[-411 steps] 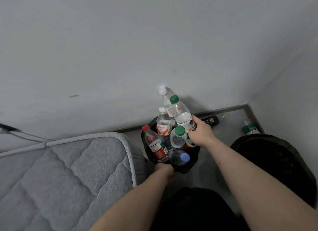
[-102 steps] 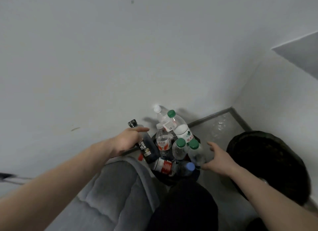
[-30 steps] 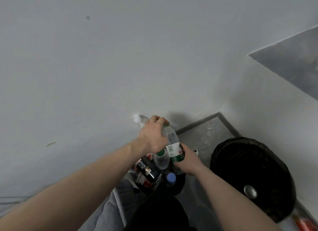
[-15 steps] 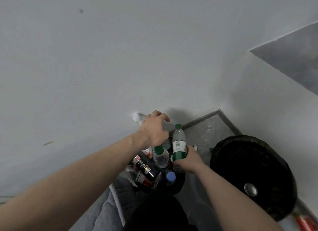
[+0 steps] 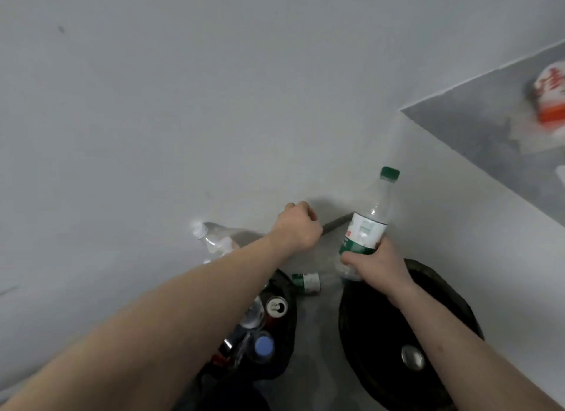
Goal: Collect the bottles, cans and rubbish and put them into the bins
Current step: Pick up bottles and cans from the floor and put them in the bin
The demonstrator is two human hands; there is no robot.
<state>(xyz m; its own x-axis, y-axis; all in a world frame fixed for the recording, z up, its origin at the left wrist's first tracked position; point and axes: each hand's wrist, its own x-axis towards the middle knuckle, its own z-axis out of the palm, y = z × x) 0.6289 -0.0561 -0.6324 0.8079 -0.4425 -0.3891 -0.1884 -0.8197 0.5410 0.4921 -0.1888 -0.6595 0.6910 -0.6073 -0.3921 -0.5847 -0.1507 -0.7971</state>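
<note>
My right hand (image 5: 374,265) grips the lower part of a clear plastic bottle (image 5: 368,224) with a green cap and a green and white label, held upright above the far rim of the large black bin (image 5: 458,303). My left hand (image 5: 296,227) is curled into a fist near the wall and holds nothing. Below my left forearm stands the small black bin (image 5: 289,291), packed with bottles, a blue-capped bottle (image 5: 263,346) and an opened can (image 5: 276,307). A clear white-capped bottle (image 5: 211,242) sticks up from it against the wall.
A green-labelled bottle (image 5: 305,282) lies on the grey floor between the two bins. A metal can (image 5: 412,357) lies inside the large bin. A ledge at the upper right carries a red and white package (image 5: 550,101). White walls close the corner.
My right hand has lifted the green-capped bottle up out of the small bin and to the right, over the large bin. My left hand let go and closed into a fist.
</note>
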